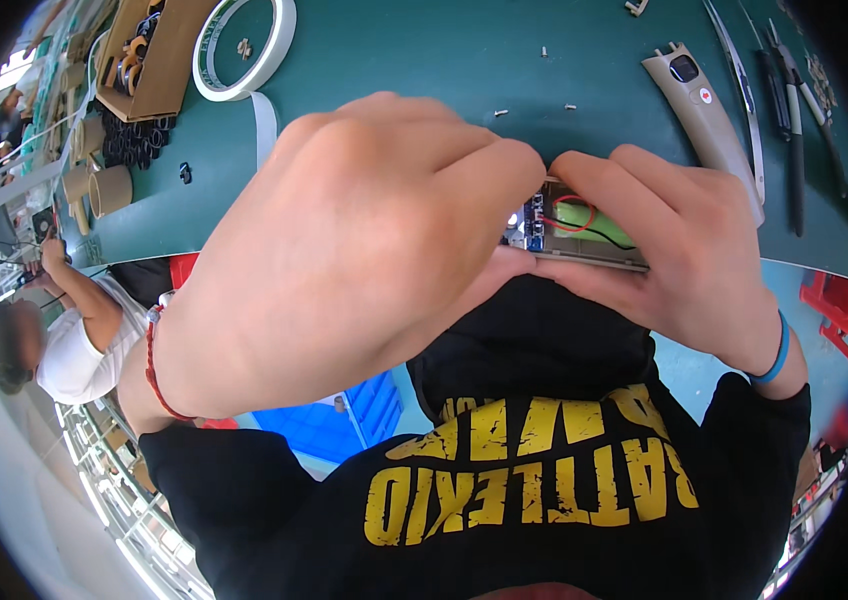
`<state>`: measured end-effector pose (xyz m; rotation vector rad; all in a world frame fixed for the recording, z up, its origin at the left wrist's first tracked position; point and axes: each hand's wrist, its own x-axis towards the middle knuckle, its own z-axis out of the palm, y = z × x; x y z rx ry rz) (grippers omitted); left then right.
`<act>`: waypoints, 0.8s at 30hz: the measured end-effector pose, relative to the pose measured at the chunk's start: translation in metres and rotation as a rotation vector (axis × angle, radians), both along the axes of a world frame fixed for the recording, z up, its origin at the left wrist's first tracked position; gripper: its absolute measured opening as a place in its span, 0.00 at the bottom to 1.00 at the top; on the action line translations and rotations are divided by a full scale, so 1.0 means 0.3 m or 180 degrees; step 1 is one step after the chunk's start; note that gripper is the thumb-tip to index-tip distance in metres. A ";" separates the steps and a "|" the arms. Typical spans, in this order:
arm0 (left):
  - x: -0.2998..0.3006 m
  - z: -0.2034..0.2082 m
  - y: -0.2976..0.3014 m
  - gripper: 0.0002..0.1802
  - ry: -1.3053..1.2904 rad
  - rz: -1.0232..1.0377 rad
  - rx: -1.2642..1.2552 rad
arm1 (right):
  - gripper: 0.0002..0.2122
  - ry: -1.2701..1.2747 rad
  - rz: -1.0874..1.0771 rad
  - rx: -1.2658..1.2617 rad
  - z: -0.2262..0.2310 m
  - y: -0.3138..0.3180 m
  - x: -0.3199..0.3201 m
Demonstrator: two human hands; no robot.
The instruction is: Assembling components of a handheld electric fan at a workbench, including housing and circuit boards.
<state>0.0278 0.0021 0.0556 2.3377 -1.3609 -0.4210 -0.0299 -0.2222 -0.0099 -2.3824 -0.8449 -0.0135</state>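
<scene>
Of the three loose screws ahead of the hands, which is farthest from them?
The top screw, highest up the table. The left screw and right screw both lie nearer the left hand.

The left hand (374, 200) hides one end of the open device (586, 222). The upper edge crops the tape roll (282, 42).

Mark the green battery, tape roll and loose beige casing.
Green battery (604, 224), head view: green surface.
Tape roll (282, 42), head view: ring's right side.
Loose beige casing (713, 132), head view: middle of its length.
</scene>
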 end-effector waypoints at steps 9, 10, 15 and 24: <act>-0.003 0.017 0.000 0.22 0.0002 0.0116 0.0127 | 0.26 0.0068 0.0016 0.0116 -0.001 -0.001 0.009; -0.002 0.016 0.000 0.22 0.0022 0.0132 0.0131 | 0.26 0.0083 0.0005 0.0123 -0.001 0.001 0.010; 0.004 0.013 0.006 0.22 0.0028 0.0108 0.0122 | 0.26 0.0044 0.0012 0.0115 -0.005 -0.001 0.009; -0.001 0.005 0.010 0.22 0.0016 0.0129 0.0047 | 0.26 0.0084 0.0017 0.0064 0.000 0.001 0.011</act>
